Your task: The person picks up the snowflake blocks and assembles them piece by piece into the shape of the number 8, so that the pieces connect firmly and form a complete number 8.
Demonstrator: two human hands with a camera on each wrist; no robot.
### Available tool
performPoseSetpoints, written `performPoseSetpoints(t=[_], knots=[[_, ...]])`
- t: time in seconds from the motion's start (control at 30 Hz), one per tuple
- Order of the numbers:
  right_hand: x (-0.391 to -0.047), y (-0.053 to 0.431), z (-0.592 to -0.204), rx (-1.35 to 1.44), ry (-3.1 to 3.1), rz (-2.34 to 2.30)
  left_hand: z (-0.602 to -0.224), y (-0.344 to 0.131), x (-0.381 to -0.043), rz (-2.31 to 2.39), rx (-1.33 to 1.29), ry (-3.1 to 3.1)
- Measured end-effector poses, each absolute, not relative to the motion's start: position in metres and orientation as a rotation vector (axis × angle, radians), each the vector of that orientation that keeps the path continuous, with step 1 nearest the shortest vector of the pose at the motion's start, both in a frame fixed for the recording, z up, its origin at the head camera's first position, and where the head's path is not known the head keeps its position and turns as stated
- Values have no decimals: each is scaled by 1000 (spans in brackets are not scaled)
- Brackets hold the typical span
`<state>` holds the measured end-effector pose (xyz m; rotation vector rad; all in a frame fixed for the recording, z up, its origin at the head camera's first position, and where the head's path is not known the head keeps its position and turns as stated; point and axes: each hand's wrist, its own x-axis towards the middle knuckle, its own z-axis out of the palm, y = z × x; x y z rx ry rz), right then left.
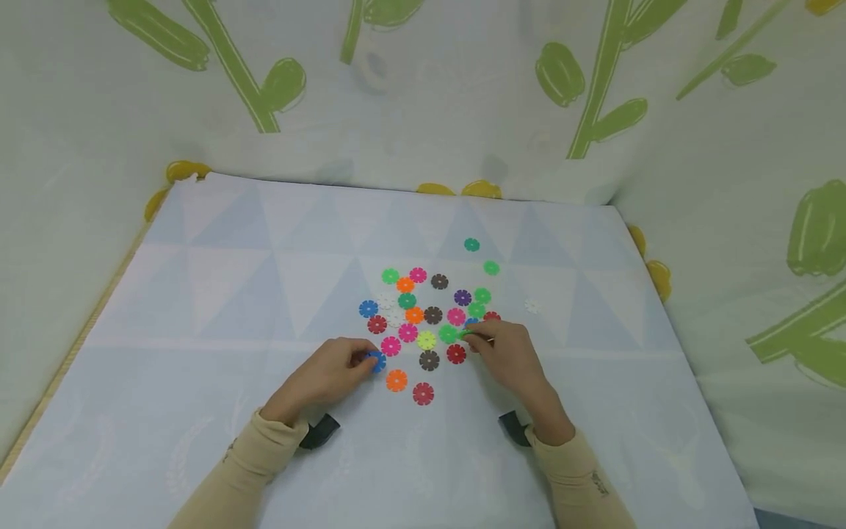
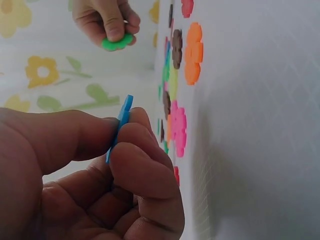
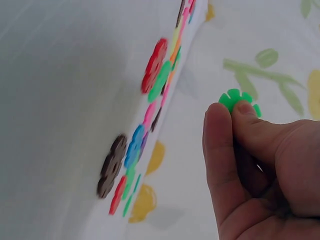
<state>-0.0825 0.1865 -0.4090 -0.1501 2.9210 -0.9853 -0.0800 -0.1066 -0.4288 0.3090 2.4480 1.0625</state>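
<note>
Between thumb and fingers, my left hand (image 1: pixel 337 369) pinches a blue notched plastic disc (image 2: pixel 121 122), which appears nearly edge-on in the left wrist view. My right hand (image 1: pixel 509 356) pinches a green notched disc (image 3: pixel 240 100) by its lower part, with its toothed rim standing above the fingertips. Both hands are over the near side of a loose spread of notched discs. Close to the left hand lie a pink disc (image 1: pixel 391 346) and an orange disc (image 1: pixel 396 380). A red disc (image 1: pixel 456 354) and another green disc (image 1: pixel 449 334) are beside the right hand.
Several more discs lie spread on the pale patterned tablecloth (image 1: pixel 198 353), among them a yellow disc (image 1: pixel 426 340) and a purple disc (image 1: pixel 463 297). A teal disc (image 1: pixel 472 245) lies farthest back; a white disc (image 1: pixel 532 306) sits off to the right. Leaf-printed cloth hangs behind the table.
</note>
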Motion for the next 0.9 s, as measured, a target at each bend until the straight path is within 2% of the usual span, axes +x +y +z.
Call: performPoseSetpoints(t=[0.47, 0.9], knots=[[-75, 159, -404, -381, 2913, -1040, -429, -97, -77, 1132, 332, 2388], [-62, 138, -413, -828, 2800, -1065, -428, -88, -68, 1236, 450, 2262]])
